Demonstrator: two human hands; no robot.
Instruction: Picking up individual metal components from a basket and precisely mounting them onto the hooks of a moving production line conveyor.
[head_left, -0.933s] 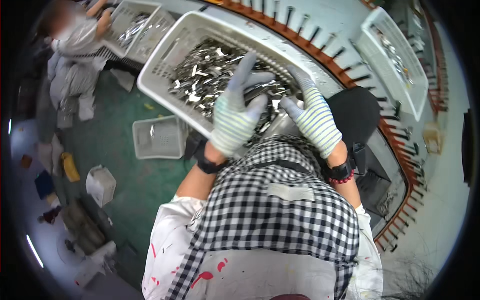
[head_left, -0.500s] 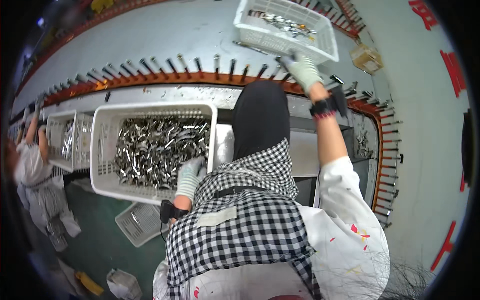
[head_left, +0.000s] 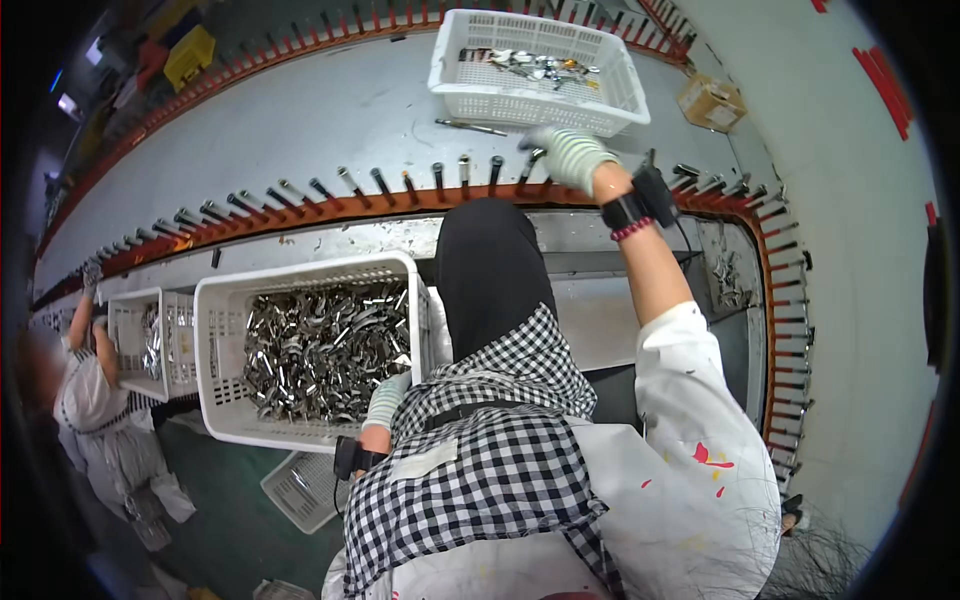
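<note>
My right hand, in a striped white glove with grey fingertips, is over a row of upright dark rods with shiny tops on an orange rail. Its fingers are bent together at the top of one rod, and what they pinch is hidden. My left hand, gloved alike, reaches over the near right corner of a large white basket. Heaped inside are small shiny curved metal pieces. The left fingertips are hard to make out against the heap.
Beyond the rail, a white basket holds some metal pieces, with a thin dark rod before it. A cardboard box sits to the right. Another person works at far left beside smaller baskets. A grey crate stands low.
My right hand has shifted left along the rods, its fingers now at a rod's top. My left hand is lower at the basket's corner. The whole view has shifted somewhat.
</note>
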